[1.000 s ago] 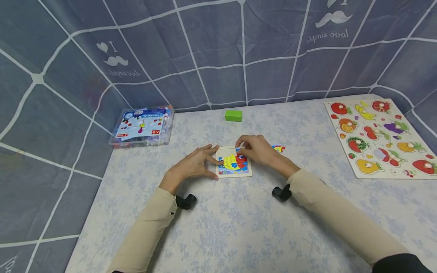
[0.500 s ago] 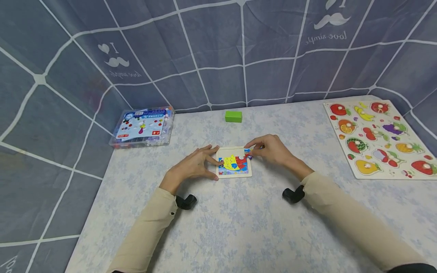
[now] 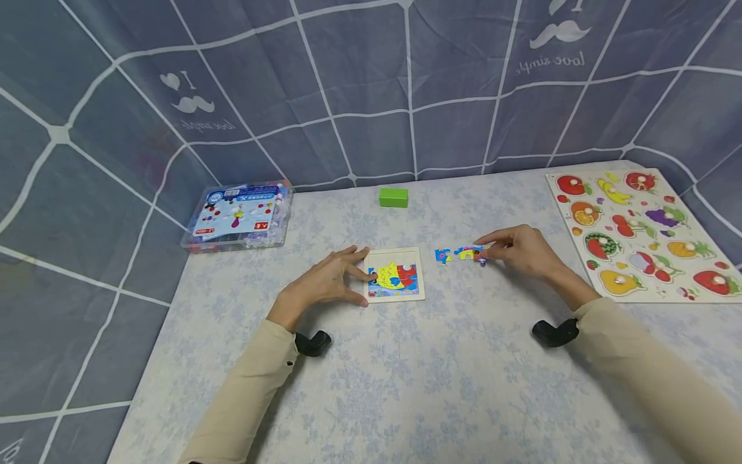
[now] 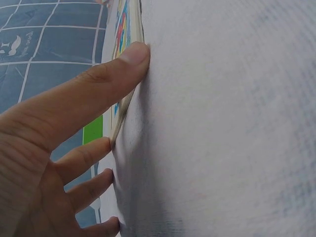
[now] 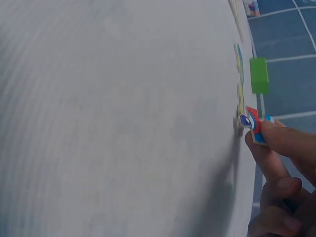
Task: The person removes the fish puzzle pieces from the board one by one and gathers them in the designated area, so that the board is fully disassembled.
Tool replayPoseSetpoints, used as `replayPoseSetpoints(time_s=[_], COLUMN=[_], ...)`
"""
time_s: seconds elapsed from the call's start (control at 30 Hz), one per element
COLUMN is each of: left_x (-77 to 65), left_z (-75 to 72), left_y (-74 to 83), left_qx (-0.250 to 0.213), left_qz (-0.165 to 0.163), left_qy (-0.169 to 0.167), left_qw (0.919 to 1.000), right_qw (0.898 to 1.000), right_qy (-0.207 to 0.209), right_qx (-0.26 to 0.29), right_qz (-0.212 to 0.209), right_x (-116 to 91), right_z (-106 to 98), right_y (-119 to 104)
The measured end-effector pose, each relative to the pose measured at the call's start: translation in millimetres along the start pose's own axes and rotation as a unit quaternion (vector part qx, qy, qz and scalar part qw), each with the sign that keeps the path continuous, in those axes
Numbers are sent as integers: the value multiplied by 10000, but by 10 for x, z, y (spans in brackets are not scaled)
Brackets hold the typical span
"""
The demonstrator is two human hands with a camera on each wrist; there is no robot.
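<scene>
A small wooden tray puzzle (image 3: 394, 298) with a yellow and red fish picture lies on the table, its upper part bare wood. The left hand (image 3: 333, 278) steadies its left side, thumb and fingers spread along the edge; in the left wrist view the thumb (image 4: 134, 53) presses the tray's rim. To the right of the tray, the right hand (image 3: 522, 250) pinches a red and blue puzzle piece (image 5: 255, 129) with an eye on it, between thumb and index finger. Loose puzzle pieces (image 3: 443, 256) in blue and yellow lie between the tray and this hand.
A green block (image 3: 393, 198) stands behind the tray. At the back left is a clear plastic box (image 3: 237, 212) with a printed label. A fruit peg board (image 3: 643, 235) lies at the right. Grey-blue checked cloth (image 3: 371, 90) hangs behind the patterned tabletop (image 3: 406, 386).
The right hand has lifted the eye piece out of the tray's upper right and carried it right, over beside the loose pieces. The left hand keeps its place on the tray.
</scene>
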State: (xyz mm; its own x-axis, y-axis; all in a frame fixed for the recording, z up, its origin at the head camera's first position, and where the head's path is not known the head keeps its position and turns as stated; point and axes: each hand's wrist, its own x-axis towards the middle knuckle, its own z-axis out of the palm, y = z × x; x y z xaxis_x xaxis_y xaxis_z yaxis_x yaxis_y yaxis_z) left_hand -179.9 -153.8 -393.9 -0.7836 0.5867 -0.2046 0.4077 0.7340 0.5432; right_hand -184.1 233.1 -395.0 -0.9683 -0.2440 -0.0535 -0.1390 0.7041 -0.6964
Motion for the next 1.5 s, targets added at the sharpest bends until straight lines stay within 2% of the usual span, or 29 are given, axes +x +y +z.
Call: replayPoseSetpoints(time_s=[0.23, 0.47, 1.03, 1.17, 1.27, 1.4, 1.5], left_x=[-1, 4, 0, 0, -2, -3, 2], left_z=[-2, 5, 8, 12, 5, -3, 5], left_y=[-10, 4, 10, 11, 23, 29, 21], left_qx=[-80, -129, -193, -172, -134, -121, -153], left_qz=[13, -29, -68, -53, -38, -56, -65], left_qy=[-27, 12, 9, -29, -44, -3, 8], left_qw=[10000, 9999, 9998, 9998, 9999, 9999, 9999], right_qw=[9996, 9977, 9897, 9895, 9892, 9908, 9949], right_qy=[2, -86, 122, 130, 337, 577, 453], right_qx=[-146, -454, -1024, -1074, -1159, -1073, -841], right_qz=[232, 496, 998, 955, 835, 597, 320], right_x=[9, 56, 43, 33, 35, 75, 134], right_z=[-67, -100, -40, -30, -22, 47, 175], right_y=[96, 36, -62, -66, -98, -220, -354])
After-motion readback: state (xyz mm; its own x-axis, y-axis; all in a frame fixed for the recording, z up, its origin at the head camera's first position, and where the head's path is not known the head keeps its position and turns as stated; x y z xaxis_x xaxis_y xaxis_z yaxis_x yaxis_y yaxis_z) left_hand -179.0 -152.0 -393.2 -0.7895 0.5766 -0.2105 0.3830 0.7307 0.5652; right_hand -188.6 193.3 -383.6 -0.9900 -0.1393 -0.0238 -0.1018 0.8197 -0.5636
